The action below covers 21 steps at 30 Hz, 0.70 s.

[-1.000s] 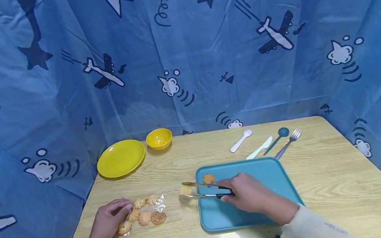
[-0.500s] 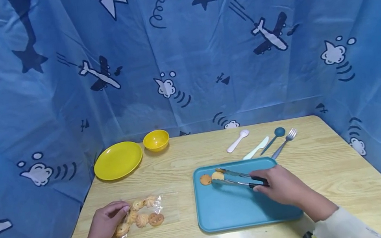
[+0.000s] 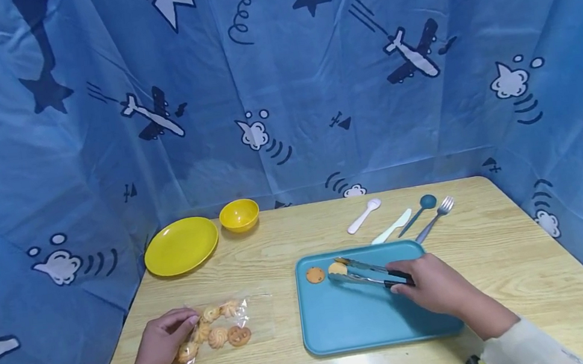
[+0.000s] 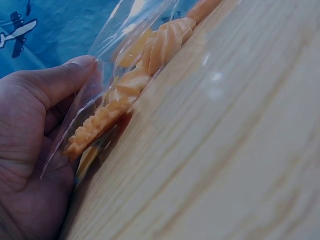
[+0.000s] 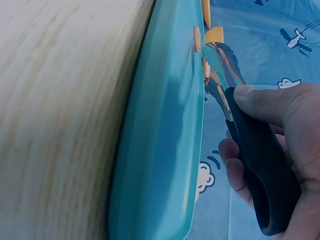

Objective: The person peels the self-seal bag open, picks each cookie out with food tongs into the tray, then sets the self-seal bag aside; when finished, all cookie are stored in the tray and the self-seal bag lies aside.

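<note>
My right hand (image 3: 430, 282) grips the black handles of metal tongs (image 3: 370, 272) over the blue tray (image 3: 374, 317). Between the tong tips is a pale round cookie (image 3: 337, 268), low on the tray; whether the tips touch it I cannot tell. A browner cookie (image 3: 315, 274) lies just left of it. At the left, my left hand (image 3: 165, 337) pinches the edge of a clear plastic bag (image 3: 258, 313) that holds several swirled cookies (image 4: 162, 45) and lies on the table. In the right wrist view, thumb and fingers wrap the tongs' black handle (image 5: 260, 165).
A yellow plate (image 3: 182, 246) and a yellow bowl (image 3: 240, 215) stand at the back left. Behind the tray lie a pale spoon (image 3: 364, 216), a light knife (image 3: 392, 226), a dark teal spoon (image 3: 417, 215) and a fork (image 3: 435, 219). A blue curtain (image 3: 280, 86) hangs behind the table.
From beside the bag, the tongs have carried the pale cookie right onto the tray, next to the browner one. It then shifted slightly further right. My left hand stays at the bag.
</note>
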Each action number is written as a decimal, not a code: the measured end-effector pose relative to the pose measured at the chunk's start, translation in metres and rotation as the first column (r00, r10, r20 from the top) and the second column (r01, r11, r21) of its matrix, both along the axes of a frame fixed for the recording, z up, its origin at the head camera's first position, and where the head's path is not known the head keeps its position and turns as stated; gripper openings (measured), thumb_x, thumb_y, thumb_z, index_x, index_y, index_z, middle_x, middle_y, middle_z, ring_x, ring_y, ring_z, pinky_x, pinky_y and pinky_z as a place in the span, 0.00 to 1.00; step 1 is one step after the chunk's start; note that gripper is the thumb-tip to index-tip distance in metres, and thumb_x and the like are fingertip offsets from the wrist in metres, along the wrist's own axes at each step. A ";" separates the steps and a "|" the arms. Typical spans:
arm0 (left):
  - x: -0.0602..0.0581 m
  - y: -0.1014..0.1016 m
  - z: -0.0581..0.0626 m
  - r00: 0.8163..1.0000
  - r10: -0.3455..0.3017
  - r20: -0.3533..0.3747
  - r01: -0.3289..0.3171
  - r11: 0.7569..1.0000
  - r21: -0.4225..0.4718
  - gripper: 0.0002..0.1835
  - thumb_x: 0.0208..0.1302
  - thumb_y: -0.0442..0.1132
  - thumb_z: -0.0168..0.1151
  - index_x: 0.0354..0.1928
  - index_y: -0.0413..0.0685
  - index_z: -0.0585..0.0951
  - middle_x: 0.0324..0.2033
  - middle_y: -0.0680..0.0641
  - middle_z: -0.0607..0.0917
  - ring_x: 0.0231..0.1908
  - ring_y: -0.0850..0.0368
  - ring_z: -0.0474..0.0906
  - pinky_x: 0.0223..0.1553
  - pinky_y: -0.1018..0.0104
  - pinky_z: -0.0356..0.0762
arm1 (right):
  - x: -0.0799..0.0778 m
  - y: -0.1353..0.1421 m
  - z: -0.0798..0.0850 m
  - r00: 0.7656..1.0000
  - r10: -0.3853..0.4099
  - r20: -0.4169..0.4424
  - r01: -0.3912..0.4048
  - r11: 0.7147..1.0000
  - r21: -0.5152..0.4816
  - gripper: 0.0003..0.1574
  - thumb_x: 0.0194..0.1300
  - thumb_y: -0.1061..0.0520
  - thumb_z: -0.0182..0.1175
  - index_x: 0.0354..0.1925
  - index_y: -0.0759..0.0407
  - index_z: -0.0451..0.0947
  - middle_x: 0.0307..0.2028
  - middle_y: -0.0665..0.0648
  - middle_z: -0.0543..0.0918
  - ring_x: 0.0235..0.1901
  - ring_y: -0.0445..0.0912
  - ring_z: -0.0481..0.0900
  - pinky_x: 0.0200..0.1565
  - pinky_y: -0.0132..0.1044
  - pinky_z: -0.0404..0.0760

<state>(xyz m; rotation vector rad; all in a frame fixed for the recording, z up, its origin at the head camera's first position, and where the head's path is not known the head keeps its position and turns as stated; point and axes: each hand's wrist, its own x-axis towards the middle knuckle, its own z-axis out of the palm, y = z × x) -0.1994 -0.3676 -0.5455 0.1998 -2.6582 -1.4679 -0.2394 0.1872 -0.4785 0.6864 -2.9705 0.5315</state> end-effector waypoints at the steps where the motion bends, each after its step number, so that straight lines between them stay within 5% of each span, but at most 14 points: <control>1: 0.000 0.000 0.000 1.000 0.000 -0.001 0.000 1.000 -0.002 0.15 0.67 0.52 0.69 0.47 0.51 0.90 0.49 0.52 0.89 0.53 0.78 0.75 0.68 0.63 0.71 | 0.000 0.000 0.000 1.000 -0.002 0.003 0.002 1.000 0.000 0.25 0.63 0.48 0.73 0.57 0.51 0.85 0.41 0.49 0.88 0.30 0.37 0.73 0.33 0.34 0.74; 7: -0.001 -0.001 -0.001 1.000 -0.006 -0.003 0.006 1.000 -0.006 0.15 0.67 0.53 0.68 0.47 0.52 0.90 0.50 0.52 0.89 0.54 0.79 0.75 0.61 0.80 0.68 | -0.001 0.000 0.000 0.999 -0.024 0.027 0.024 1.000 0.001 0.25 0.63 0.48 0.73 0.57 0.52 0.84 0.37 0.46 0.86 0.28 0.37 0.72 0.31 0.31 0.72; 21: -0.001 -0.001 0.000 1.000 -0.013 -0.004 0.013 1.000 0.004 0.16 0.67 0.52 0.68 0.48 0.51 0.90 0.51 0.50 0.89 0.54 0.81 0.73 0.72 0.53 0.67 | -0.004 -0.009 0.000 1.000 0.026 -0.017 -0.027 0.999 -0.038 0.25 0.64 0.47 0.72 0.57 0.52 0.84 0.43 0.48 0.88 0.33 0.37 0.76 0.35 0.33 0.76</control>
